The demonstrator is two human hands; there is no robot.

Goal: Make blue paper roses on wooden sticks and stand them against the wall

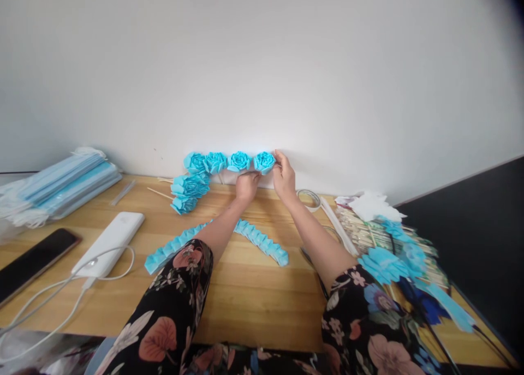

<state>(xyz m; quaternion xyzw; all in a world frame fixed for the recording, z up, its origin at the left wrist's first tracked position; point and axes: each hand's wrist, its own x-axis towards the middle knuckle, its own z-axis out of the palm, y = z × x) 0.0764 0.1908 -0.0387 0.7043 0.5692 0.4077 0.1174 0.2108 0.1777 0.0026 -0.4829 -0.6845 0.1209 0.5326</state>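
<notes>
Against the wall at the back of the table, my left hand (246, 186) closes its fingers just under a blue paper flower (264, 162). Whatever stem lies inside those fingers is hidden. My right hand (285, 176) pinches the right edge of the same flower with thumb and fingertips. Left of it, another blue paper flower (238, 161) leans at the wall, above my left hand. More finished blue flowers (190, 185) cluster farther left, some with thin wooden sticks poking out. A pleated blue paper strip (262, 241) lies curved on the table below my forearms.
At left are a pile of face masks (65, 181), a white power bank (110, 244) with a cable, and a black phone (36, 263). A tape roll (309, 199) stands right of my hands. Bundled sticks (354, 230) and blue paper pieces (385, 265) crowd the right side.
</notes>
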